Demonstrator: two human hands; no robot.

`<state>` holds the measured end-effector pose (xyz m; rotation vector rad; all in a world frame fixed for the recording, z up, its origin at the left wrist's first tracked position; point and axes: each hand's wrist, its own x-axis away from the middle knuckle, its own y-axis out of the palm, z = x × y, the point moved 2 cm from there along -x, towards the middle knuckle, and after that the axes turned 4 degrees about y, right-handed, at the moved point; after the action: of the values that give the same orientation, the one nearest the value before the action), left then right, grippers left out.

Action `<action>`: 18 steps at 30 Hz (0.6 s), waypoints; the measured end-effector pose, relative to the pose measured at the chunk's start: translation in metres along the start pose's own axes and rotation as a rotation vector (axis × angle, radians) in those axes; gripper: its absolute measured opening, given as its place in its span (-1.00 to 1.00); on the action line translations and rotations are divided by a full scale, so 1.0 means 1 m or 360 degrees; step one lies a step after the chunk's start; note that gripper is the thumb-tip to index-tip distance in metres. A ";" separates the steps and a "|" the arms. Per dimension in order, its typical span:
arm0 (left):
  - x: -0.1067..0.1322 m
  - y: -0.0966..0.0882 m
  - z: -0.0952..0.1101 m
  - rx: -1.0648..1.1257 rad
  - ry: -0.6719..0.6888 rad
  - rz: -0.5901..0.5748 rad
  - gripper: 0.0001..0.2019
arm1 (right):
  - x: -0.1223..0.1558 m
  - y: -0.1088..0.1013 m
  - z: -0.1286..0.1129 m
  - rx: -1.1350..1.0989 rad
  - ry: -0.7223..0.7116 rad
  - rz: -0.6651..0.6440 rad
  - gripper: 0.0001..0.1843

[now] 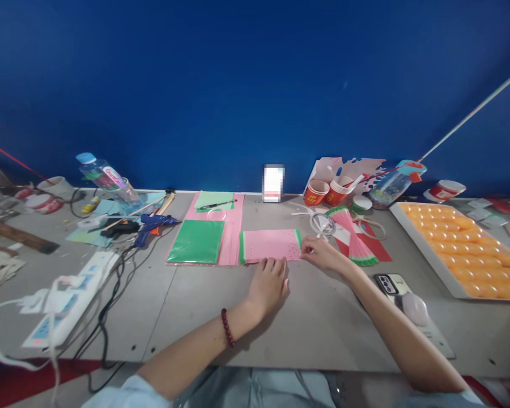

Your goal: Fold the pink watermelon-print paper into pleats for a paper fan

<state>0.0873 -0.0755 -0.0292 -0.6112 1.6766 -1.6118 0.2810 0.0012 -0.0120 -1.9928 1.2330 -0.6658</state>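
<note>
Left hand: laid palm down, fingers loosely spread and pressed on the near edge of the pink sheet, nothing gripped; one bead bracelet is worn at the wrist. Right hand: fingertips closed on the sheet's right edge. The sheet lies flat at the middle of the table, between both hands. It is judged part-worked: two green end strips and dark dots are already applied, but no fold is seen, whereas one pleated fan of like pattern lies finished just to the right. Also counted: one green sheet on a larger pink one, one blue glue gun, two red cups, one phone, one tray of orange balls, too many to be counted.
</note>
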 end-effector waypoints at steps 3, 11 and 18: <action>0.000 -0.001 0.002 0.0017 -0.0004 -0.0012 -0.53 | -0.001 0.000 0.001 0.0035 -0.0005 0.0001 -0.90; 0.000 -0.009 0.005 0.0108 -0.0051 -0.0091 -0.45 | 0.001 0.001 0.002 0.0069 -0.0014 0.0044 -0.91; -0.001 -0.001 0.007 0.0138 -0.0047 -0.0056 -0.41 | 0.013 0.009 -0.005 0.0183 0.0017 0.0263 -0.93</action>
<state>0.0933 -0.0797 -0.0276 -0.6214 1.5741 -1.6830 0.2782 -0.0143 -0.0148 -1.7741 1.3192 -0.6511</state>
